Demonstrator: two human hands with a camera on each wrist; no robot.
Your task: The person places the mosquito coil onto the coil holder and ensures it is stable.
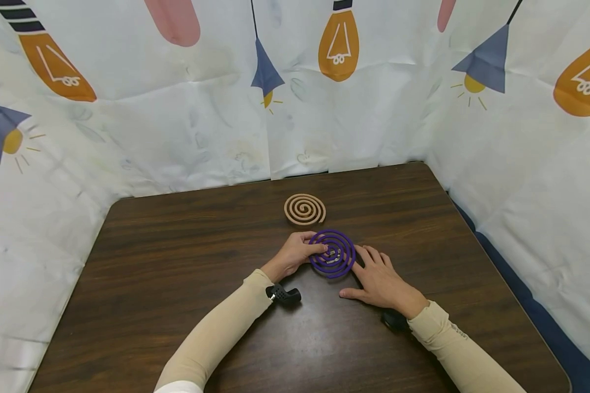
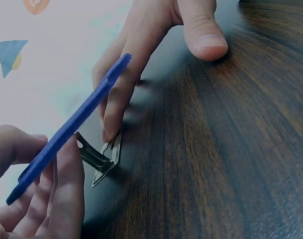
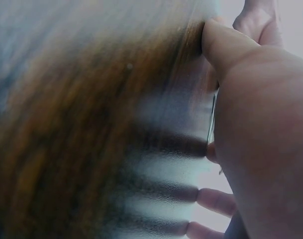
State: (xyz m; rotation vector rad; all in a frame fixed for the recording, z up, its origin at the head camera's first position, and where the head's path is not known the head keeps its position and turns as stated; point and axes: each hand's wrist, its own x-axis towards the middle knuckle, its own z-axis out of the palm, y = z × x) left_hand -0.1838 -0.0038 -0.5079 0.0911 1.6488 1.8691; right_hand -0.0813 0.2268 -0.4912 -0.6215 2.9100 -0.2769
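My left hand (image 1: 292, 254) pinches the left side of a purple mosquito coil (image 2: 71, 125), thumb on top and fingers beneath. The coil is tilted above the table. Below it, a small metal coil stand (image 2: 97, 159) sits on the wood with one strip bent upward; the head view shows it only through the spiral's gaps. My right hand (image 1: 381, 281) is spread low over the table at the coil's right, and a fingertip touches the stand's flat base. The right wrist view shows that hand's thumb and fingertips at the tabletop, with the coil out of sight.
A tan mosquito coil (image 1: 303, 209) lies flat on the dark wooden table (image 1: 187, 262), behind the purple one. White curtain (image 1: 201, 120) printed with lamps and bulbs hangs along the back and both sides. Black wrist devices (image 1: 283, 295) are strapped to both forearms.
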